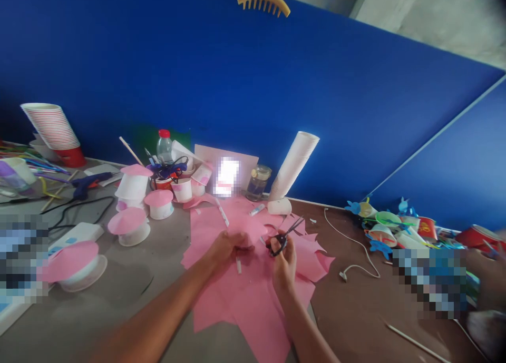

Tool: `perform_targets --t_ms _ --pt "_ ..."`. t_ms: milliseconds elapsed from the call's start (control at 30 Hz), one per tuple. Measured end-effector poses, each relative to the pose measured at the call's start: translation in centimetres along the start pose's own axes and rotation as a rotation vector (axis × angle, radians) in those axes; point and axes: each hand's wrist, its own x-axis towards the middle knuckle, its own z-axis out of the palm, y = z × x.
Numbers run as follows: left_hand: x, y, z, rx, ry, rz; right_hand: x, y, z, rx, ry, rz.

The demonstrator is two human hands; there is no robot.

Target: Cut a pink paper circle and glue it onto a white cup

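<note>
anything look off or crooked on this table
Yes, the tall stack of white cups leans sharply toward the picture's right, beyond the pink paper, though the lens may exaggerate it. A yellow toothed clip at the top edge of the blue partition also seems out of place.

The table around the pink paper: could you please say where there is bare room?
Bare brown tabletop lies right of the pink paper, below the white cable and left of the pale stick. A smaller bare grey patch lies between the paper and the pink-topped cups. It is crowded left, around the glue gun, and right, among the coloured cups.
</note>
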Motion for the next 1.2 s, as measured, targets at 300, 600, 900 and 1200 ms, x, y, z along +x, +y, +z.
perform_targets --t_ms 300,600,900,1200 --pt "0.0 2.1 -0.6 -0.106 0.157 0.203 -2.2 0.8 -0.2 -0.314 -0.455 -0.060" --pt "0.6 0.8 -0.5 -0.105 0.253 0.211 -2.4 1.0 0.3 -0.478 -0.494 -0.097" --pt "-0.2 0.4 0.3 -0.017 0.162 0.135 -2.3 -0.1 0.9 -0.461 -0.515 -0.066" --pt "0.4 -0.1 0.1 0.036 0.243 0.220 -2.3 0.2 0.8 -0.550 -0.508 -0.161"
